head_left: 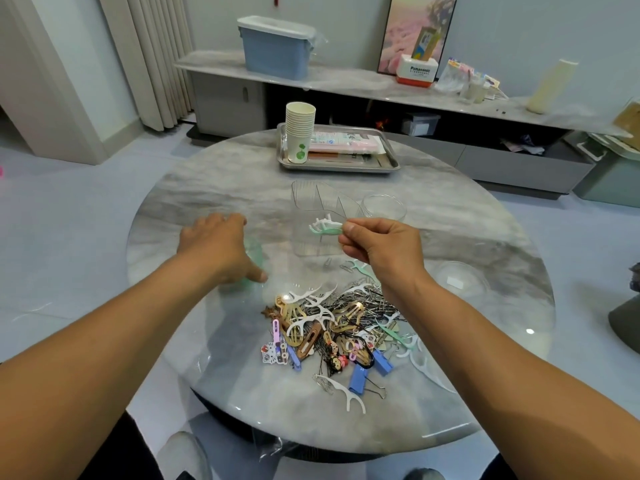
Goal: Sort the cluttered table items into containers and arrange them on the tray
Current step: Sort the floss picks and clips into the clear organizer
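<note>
Floss picks [325, 226] — white and green, a small bunch — were pinched in the right hand [377, 247], raised over a clear container [313, 220]. Left hand [216, 249] lay flat on the surface [214, 188], fingers spread, a green blur beneath it. Clutter pile [332, 327] — hair clips, paper clips, binder clips, more picks — sat just nearer than both hands. Tray [388, 161] with paper cups [300, 136] stood well beyond them.
</note>
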{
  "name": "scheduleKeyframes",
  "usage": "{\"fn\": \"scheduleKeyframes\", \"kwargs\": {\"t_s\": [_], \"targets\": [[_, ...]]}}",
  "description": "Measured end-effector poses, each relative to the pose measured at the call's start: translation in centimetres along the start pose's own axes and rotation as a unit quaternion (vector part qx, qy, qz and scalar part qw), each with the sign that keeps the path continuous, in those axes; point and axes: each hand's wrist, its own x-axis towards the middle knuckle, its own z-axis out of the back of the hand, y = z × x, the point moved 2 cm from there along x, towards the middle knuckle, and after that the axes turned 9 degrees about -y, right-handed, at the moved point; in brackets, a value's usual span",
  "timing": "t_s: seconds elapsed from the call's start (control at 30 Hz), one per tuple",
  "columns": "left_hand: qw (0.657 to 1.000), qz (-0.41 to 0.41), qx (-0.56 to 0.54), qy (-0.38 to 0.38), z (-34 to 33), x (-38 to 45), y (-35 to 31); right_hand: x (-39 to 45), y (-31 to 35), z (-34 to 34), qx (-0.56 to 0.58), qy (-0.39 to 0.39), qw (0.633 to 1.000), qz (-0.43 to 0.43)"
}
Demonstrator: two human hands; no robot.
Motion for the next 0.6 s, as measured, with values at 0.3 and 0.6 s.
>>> {"fn": "scheduleKeyframes", "kwargs": {"t_s": [0.3,0.6], "targets": [[0.993,0.002,-0.119,-0.011,-2.6,-0.6,0.2,-0.4,-0.2,0.0,-0.005,-0.001,1.0,-0.006],[0.962,-0.2,-0.12,-0.14,-0.3,-1.7,-2.8,-0.6,0.3,0.2,0.007,0.029,1.0,0.005]]}}
